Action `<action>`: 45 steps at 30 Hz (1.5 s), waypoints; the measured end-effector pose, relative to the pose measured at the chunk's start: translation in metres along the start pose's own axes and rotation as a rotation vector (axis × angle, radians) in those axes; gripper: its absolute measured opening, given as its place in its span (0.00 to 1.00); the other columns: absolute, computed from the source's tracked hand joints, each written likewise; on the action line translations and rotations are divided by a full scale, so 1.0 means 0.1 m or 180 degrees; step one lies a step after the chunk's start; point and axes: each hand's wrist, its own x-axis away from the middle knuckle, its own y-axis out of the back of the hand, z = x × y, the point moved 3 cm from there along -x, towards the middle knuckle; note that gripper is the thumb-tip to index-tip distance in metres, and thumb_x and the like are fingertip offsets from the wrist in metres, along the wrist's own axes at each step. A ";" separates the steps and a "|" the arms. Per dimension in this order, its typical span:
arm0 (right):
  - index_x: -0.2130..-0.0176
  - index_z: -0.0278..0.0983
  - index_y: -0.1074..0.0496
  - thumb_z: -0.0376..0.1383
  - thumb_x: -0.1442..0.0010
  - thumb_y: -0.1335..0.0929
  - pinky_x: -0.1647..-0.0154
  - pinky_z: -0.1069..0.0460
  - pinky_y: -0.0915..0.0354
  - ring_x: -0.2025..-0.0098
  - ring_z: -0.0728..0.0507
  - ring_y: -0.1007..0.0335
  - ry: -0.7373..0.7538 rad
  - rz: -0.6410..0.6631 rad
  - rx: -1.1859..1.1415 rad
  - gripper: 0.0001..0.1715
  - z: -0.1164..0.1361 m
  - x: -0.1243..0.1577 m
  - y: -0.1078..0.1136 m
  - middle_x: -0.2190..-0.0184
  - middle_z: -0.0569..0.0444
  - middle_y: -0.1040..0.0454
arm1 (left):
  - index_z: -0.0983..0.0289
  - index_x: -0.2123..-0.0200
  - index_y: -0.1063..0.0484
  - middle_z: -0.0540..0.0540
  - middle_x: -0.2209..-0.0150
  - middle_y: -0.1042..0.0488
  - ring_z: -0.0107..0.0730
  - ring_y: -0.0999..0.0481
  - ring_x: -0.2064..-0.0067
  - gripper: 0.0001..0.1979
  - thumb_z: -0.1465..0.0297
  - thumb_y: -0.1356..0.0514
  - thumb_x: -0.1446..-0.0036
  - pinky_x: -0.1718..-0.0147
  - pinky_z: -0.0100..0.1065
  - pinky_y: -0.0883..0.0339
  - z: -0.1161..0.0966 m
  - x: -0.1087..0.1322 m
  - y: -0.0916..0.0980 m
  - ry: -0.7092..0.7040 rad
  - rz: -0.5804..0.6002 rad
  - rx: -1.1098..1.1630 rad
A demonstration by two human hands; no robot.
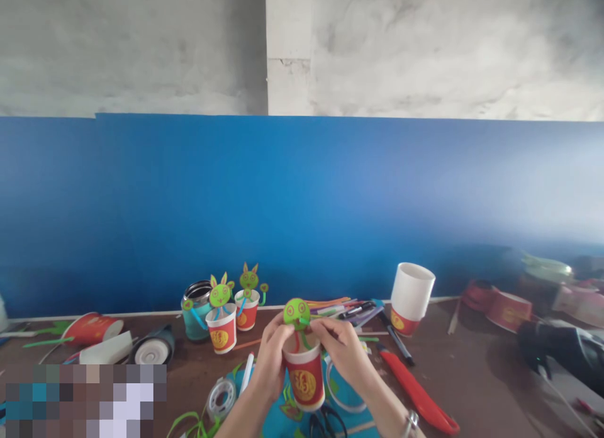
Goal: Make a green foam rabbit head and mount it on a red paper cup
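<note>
In the middle foreground, a red and white paper cup point(304, 384) with a gold emblem stands upright between my hands. A round green paper face point(297, 311) with drawn eyes rises above its rim. My left hand point(274, 356) is closed on the cup's left side, its thumb at the rim near the face. With its fingertips pinched, my right hand point(340, 345) grips a small green paper strip point(302, 323) against the lower face. Two similar cups with eared green figures, a nearer one point(221, 331) and a farther one point(246, 309), stand to the left.
Black scissors point(327, 422), a tape roll point(221, 399) and green paper scraps lie close to the cup. A red utility knife point(419, 391) and stacked white cups point(411, 293) are on the right. Behind the figures stands a teal flask point(194, 321). A blue partition point(302, 211) backs the table.
</note>
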 end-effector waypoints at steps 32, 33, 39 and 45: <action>0.85 0.36 0.41 0.40 0.47 0.35 0.81 0.57 0.48 0.81 0.52 0.47 -0.0322 -0.0488 0.0539 0.20 -0.10 0.00 -0.03 0.87 0.60 0.39 | 0.65 0.57 0.26 0.60 0.62 0.22 0.43 0.25 0.59 0.20 0.65 0.34 0.54 0.57 0.39 0.33 0.01 -0.02 -0.04 -0.0166 0.0142 -0.0335; 0.85 0.36 0.40 0.41 0.47 0.35 0.81 0.57 0.47 0.82 0.52 0.46 -0.0335 -0.0483 0.0519 0.20 -0.10 0.00 -0.02 0.87 0.60 0.39 | 0.66 0.58 0.26 0.59 0.62 0.22 0.43 0.25 0.59 0.18 0.65 0.35 0.53 0.58 0.39 0.33 0.01 -0.02 -0.04 -0.0179 0.0146 -0.0423; 0.85 0.35 0.37 0.41 0.48 0.34 0.81 0.56 0.47 0.81 0.51 0.45 -0.0303 -0.0320 0.0350 0.19 -0.12 -0.01 0.00 0.85 0.59 0.37 | 0.66 0.62 0.24 0.56 0.67 0.22 0.39 0.24 0.65 0.16 0.62 0.36 0.52 0.64 0.35 0.32 0.00 -0.02 -0.02 -0.0247 0.0225 -0.0714; 0.85 0.36 0.41 0.38 0.48 0.35 0.81 0.57 0.49 0.81 0.51 0.46 -0.0329 -0.0207 0.0642 0.18 -0.13 -0.01 -0.08 0.86 0.61 0.40 | 0.66 0.63 0.24 0.57 0.68 0.22 0.37 0.25 0.66 0.14 0.64 0.36 0.52 0.65 0.34 0.34 0.04 -0.03 0.00 -0.0143 0.0321 -0.0833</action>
